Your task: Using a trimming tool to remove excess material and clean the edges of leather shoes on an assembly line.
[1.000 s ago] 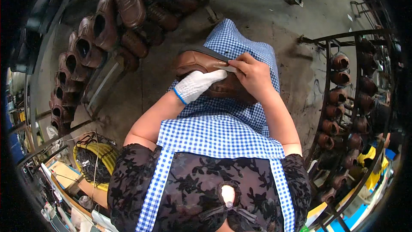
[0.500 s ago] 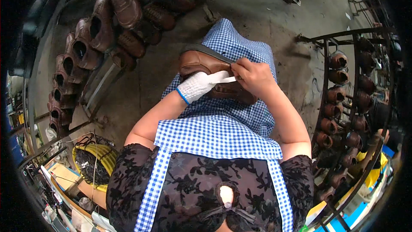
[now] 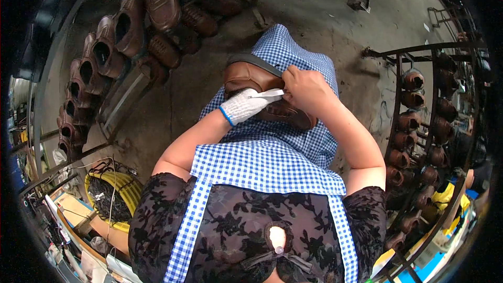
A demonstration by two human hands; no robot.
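A brown leather shoe [image 3: 254,76] with a dark sole edge [image 3: 257,62] lies on my lap, its sole edge turned away from me. My left hand [image 3: 244,106], in a white knit glove with a blue cuff, grips the shoe near its opening. A white strip-like piece [image 3: 270,95] stretches from the glove toward my right hand; whether it is a glove finger or a separate strip is unclear. Bare, my right hand [image 3: 306,88] has its fingers closed at the sole edge beside that white piece. Below it shows a laced brown part [image 3: 291,115]; the hand hides the join.
Shoes [image 3: 131,21] fill a metal rack at the left. Another rack [image 3: 419,50] at the right holds several brown shoes. A yellow basket [image 3: 102,178] with dark contents stands at lower left. A blue-checked apron [image 3: 272,165] covers my lap. Concrete floor [image 3: 309,2] lies beyond.
The view has shifted slightly, so the racks sit a little differently. Both hands stay at the shoe; the white piece has changed its angle slightly, and my right fingers have shifted a little.
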